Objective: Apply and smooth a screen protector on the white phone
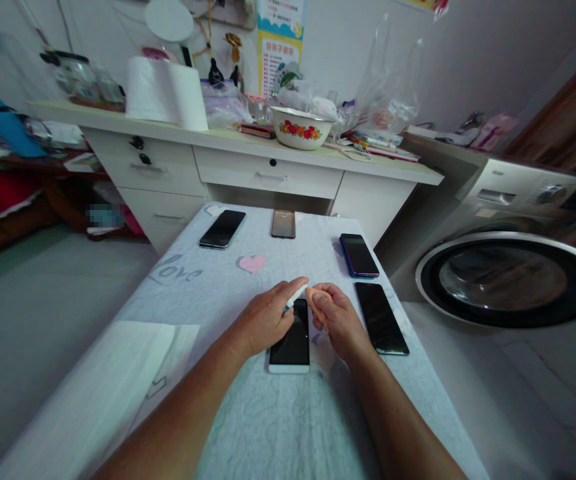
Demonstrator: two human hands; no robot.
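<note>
My left hand [267,317] is closed round a small white bottle [297,295] with a bit of blue on it; the index finger lies over its top end. In my right hand [341,323] is a piece of orange cloth or sponge [317,301], pinched between thumb and fingers close to the bottle's tip. Below both hands a white-framed smartphone [291,350] lies face up, its screen dark and its upper part partly covered by my left hand. To the right of my right hand lies a black smartphone [381,319].
On the same cloth-covered table [248,427] are a purple-edged phone [359,255], a dark phone [223,229] and a phone case [283,224]. White paper [138,360] lies at left. Behind stands a desk [168,157] with a flowered bowl [302,128]; a washing machine [508,253] is at right.
</note>
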